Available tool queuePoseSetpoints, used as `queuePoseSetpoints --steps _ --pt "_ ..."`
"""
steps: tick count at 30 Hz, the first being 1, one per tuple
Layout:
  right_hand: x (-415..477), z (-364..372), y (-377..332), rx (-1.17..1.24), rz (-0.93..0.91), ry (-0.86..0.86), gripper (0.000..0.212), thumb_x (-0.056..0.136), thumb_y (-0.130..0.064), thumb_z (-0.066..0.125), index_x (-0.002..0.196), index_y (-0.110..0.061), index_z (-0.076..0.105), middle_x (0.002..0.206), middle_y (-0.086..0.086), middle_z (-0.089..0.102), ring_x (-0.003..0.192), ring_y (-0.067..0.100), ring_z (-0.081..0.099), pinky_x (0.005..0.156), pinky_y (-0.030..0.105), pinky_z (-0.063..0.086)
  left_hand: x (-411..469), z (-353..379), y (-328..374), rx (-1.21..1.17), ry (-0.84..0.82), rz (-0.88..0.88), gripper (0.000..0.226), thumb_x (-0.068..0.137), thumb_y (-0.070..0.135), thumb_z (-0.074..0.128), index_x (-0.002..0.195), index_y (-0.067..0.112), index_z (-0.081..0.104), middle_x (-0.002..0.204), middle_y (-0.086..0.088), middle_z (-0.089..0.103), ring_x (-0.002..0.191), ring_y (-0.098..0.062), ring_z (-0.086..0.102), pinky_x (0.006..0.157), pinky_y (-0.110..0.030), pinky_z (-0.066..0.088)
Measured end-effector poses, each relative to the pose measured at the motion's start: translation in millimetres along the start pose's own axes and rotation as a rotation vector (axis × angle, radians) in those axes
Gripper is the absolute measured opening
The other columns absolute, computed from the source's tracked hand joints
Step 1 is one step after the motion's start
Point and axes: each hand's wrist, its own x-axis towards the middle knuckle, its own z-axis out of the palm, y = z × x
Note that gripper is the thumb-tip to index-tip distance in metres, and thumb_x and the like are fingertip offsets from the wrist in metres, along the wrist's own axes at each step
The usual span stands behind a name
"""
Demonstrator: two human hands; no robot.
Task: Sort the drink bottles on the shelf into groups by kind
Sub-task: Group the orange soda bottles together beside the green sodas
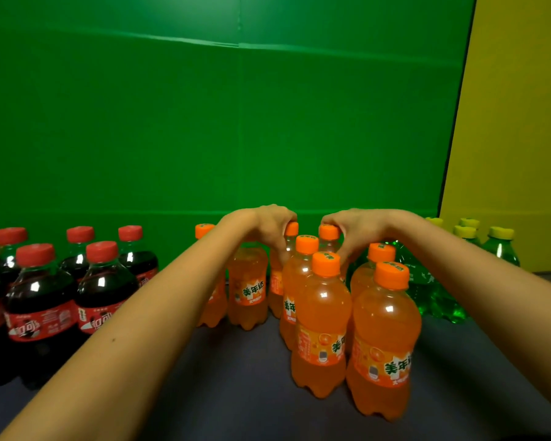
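Observation:
Several orange soda bottles (322, 329) with orange caps stand bunched in the middle of the dark shelf. Cola bottles (42, 307) with red caps fill the left side. Green soda bottles (433, 291) with yellow caps stand at the right, partly hidden behind my right forearm. My left hand (264, 224) curls over the neck of a back-row orange bottle (291, 230). My right hand (357, 227) grips the cap of the neighbouring back-row orange bottle (329, 233). Both bottles stand upright on the shelf.
A green board (220, 122) closes the back of the shelf and a yellow panel (516, 138) the right side. The dark shelf surface (236, 377) shows bare between the cola group and the orange group, toward the front edge.

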Motion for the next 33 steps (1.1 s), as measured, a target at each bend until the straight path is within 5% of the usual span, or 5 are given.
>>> queuePoseSetpoints --steps 9,18,22,26,33 --pt "-19.5 -37.2 2.3 0.377 -0.007 0.369 0.071 0.066 -0.021 0.080 0.127 -0.015 0.043 0.120 0.009 0.053 0.105 0.026 0.056 0.086 0.042 0.054 -25.2 -36.4 -2.8 -0.486 0.453 -0.019 0.070 0.057 0.025 0.086 0.113 0.008 0.049 0.108 -0.006 0.053 0.098 -0.021 0.052 0.087 -0.035 0.045" --pt "-63.4 -74.5 -52.3 0.690 -0.251 0.751 0.057 0.080 -0.015 0.068 0.130 -0.012 0.040 0.093 -0.011 0.052 0.081 0.001 0.055 0.059 0.010 0.049 -72.3 -80.4 15.8 -1.057 0.963 0.073 0.073 0.051 0.031 0.085 0.113 0.012 0.053 0.113 -0.006 0.063 0.100 -0.015 0.062 0.087 -0.034 0.053" --pt "-85.4 -71.2 -86.0 0.724 -0.345 0.795 0.051 0.085 -0.018 0.063 0.131 -0.013 0.040 0.091 -0.011 0.052 0.072 -0.005 0.057 0.054 0.006 0.048 -117.6 -87.7 17.4 -1.078 0.995 0.133 0.044 0.072 0.012 0.075 0.111 0.014 0.053 0.095 0.005 0.063 0.076 0.003 0.063 0.062 -0.016 0.052" --pt "-99.0 -45.3 -113.4 0.761 -0.403 0.714 0.045 0.087 -0.020 0.060 0.127 -0.014 0.043 0.091 -0.013 0.056 0.063 -0.014 0.058 0.051 0.004 0.044 -164.8 -65.5 8.7 -1.054 0.938 0.144 0.042 0.069 0.014 0.073 0.108 0.017 0.056 0.099 0.004 0.065 0.085 -0.004 0.064 0.074 -0.018 0.053" --pt "-95.6 32.2 -123.9 0.669 -0.380 0.575 0.046 0.082 -0.030 0.065 0.122 -0.021 0.045 0.115 -0.001 0.062 0.106 0.014 0.060 0.097 0.041 0.047 -197.1 4.0 -14.0 -0.983 0.816 0.050 0.050 0.060 0.019 0.074 0.107 0.018 0.057 0.103 0.003 0.065 0.096 -0.010 0.062 0.089 -0.023 0.049"
